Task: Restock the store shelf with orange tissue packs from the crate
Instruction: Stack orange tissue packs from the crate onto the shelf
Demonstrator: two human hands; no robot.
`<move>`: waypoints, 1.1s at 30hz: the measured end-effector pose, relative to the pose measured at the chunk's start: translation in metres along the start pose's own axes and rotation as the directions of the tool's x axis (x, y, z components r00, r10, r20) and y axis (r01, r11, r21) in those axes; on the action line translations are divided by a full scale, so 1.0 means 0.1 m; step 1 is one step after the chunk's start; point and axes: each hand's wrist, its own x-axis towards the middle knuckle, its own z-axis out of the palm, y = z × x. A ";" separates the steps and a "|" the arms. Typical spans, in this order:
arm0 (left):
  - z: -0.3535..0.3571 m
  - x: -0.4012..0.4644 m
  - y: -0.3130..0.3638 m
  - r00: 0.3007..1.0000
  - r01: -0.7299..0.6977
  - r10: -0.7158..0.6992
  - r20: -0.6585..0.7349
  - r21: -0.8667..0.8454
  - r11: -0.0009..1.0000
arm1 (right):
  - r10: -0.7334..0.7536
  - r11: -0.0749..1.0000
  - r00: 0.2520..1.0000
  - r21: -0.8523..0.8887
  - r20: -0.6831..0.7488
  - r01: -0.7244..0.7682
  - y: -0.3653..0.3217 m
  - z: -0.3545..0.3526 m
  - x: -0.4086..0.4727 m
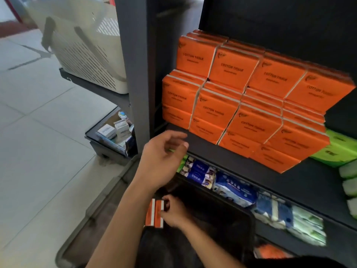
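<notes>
The right hand grips two orange tissue packs held on edge (white stripes showing) above the dark crate. The left hand hovers higher with fingers loosely spread, holding nothing, just before the front edge of the shelf. On that shelf stands the stack of orange packs, with green packs beside it.

Bright daylight from upper left, dim shelf recesses, blurred, bowed edges.

I see the dark shelf carrying stacked orange tissue packs, with green packs just right of them.
</notes>
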 end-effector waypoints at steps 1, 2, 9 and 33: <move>0.00 0.01 0.00 1.000 0.016 -0.016 0.014 0.004 1.000 | 0.047 0.998 0.996 -0.052 0.072 -0.043 0.06 0.16 0.06; -0.01 0.01 0.00 0.999 0.030 -0.030 0.026 0.015 0.999 | 0.081 0.993 0.990 -0.092 0.113 -0.071 0.11 0.28 0.10; -0.05 0.03 -0.03 0.993 0.115 -0.116 -0.019 -0.012 0.993 | 0.284 0.948 0.919 -0.225 0.274 -0.226 0.40 0.83 0.33; 0.04 0.04 -0.05 0.992 0.123 -0.121 0.034 -0.043 0.992 | 0.295 0.933 0.904 -0.299 0.308 -0.202 1.00 1.08 0.59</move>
